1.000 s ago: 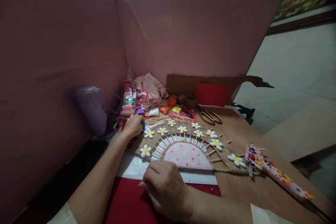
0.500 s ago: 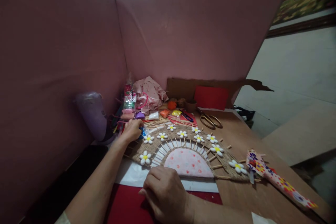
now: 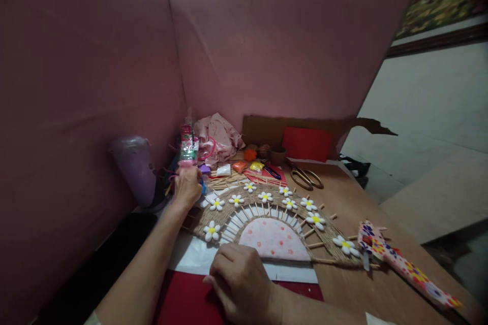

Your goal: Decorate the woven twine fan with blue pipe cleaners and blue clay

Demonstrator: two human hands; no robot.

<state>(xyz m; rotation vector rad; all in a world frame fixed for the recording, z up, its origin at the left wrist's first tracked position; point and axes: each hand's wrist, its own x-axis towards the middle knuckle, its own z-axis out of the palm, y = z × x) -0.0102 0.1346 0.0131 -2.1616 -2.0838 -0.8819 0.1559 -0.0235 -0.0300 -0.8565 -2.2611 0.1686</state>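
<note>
- I am seeing the left hand (image 3: 187, 186) lifting slightly farther from the fan edge than half a second ago, its fingers curling around a small blue item (image 3: 203, 186) I cannot identify; whether it is clamped I cannot tell.
- The right hand (image 3: 241, 280) is staying put at the near edge of the half-round woven fan (image 3: 267, 213), fingers curled together, pressing on the white sheet (image 3: 190, 256).
- The fan is lying mid-table, its white flowers (image 3: 211, 231) unchanged.
- A small brown cup (image 3: 278, 155) is standing far back; its contents are hidden.
- Gold scissors (image 3: 305, 177) are lying on the far right.
</note>
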